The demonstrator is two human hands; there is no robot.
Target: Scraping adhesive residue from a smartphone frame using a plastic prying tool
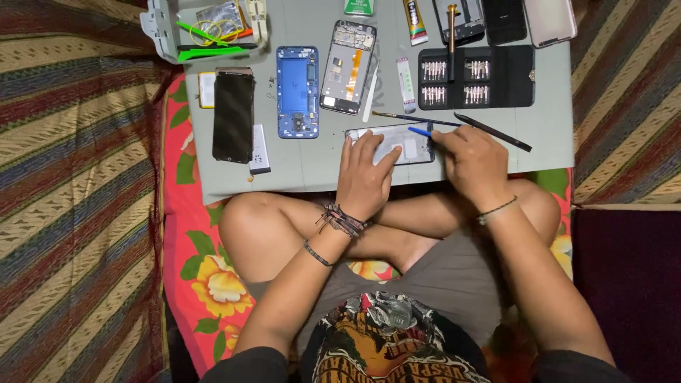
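The left hand point(364, 177) lies flat with spread fingers on a phone part point(397, 144), pinning it to the grey desk point(312, 159) near its front edge. The right hand point(474, 162) is closed around a blue-tipped tool point(420, 131), whose tip touches the part's right end. Just behind lie a thin brush point(411, 118) and a black spudger point(493, 132). A black screwdriver bit case point(477, 78) sits toward the back right; a blue phone frame point(297, 91) and a black screen panel point(233, 115) lie to the left.

Clear phone panel point(401, 144) lies flat on the grey mat, blue tool point(420, 131) touching it
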